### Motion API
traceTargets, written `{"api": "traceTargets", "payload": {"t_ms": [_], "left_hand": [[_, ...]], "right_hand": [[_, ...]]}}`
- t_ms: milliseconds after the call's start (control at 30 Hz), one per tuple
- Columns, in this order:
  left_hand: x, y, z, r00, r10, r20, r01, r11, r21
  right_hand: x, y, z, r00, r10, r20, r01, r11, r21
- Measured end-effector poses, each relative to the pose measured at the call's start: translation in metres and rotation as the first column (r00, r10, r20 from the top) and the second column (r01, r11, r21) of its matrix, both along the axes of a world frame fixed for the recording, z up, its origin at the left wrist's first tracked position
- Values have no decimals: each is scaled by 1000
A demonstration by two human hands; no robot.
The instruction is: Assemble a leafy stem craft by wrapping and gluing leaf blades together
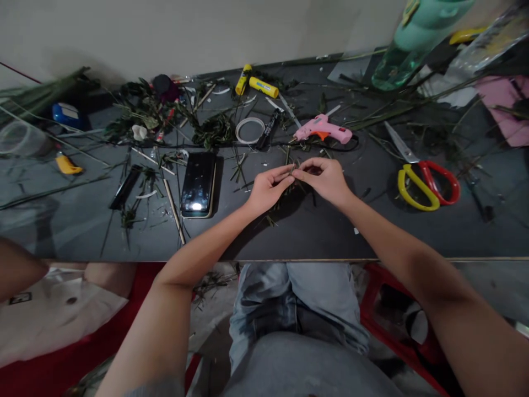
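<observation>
My left hand (268,189) and my right hand (325,179) meet over the middle of the dark table (314,237). Both pinch a small green plant piece (294,167) between fingertips and thumbs. Thin green stems (276,209) lie on the table under my left hand. A pink glue gun (323,129) lies just beyond my hands, its black cord curling to the right.
A phone (199,184) lies left of my hands, beside a wooden stick (173,210). Red and yellow scissors (425,179) sit to the right. A tape ring (249,130), yellow glue tubes (263,87), leafy cuttings (144,113) and a green bottle (409,44) crowd the back. Another person's arm (19,267) shows at the left.
</observation>
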State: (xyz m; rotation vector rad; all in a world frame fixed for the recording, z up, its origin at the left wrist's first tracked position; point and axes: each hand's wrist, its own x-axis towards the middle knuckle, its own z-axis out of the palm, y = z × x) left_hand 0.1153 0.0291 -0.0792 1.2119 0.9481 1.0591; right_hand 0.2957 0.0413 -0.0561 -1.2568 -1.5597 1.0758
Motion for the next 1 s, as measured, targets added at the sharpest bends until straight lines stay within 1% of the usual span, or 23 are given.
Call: {"api": "traceTargets", "payload": {"t_ms": [100,167,233,333,433,533,667,733,800,900,1000], "left_hand": [[0,2,1,999,21,47,-20,1000,-13],[-1,3,2,995,10,95,-7,1000,-29],[-1,5,2,992,4,128,4,998,-67],[-1,7,1,987,44,154,-27,993,-112],[-1,9,-1,979,87,187,-62,989,-137],[0,10,-2,970,109,218,-72,983,-169],[1,10,-3,952,128,278,-70,975,-209],[0,11,-2,955,122,271,-66,976,-207],[-1,13,-2,965,86,249,-40,982,-185],[-2,16,-3,964,29,265,18,984,-175],[2,16,-4,957,52,285,3,982,-190]], "right_hand": [[3,-2,7,986,88,141,-81,995,-55],[3,-3,10,973,169,160,-155,983,-97],[2,-3,11,973,212,93,-199,971,-130],[0,-1,10,974,224,-30,-226,966,-129],[0,1,8,963,255,-85,-263,959,-106],[3,4,5,953,287,-97,-296,950,-98],[7,5,3,951,305,-55,-308,950,-52],[8,5,2,952,301,-48,-303,952,-37],[8,3,1,962,264,-69,-268,962,-56],[5,1,-2,969,194,-155,-213,970,-121],[2,1,-3,959,207,-194,-237,961,-142]]}}
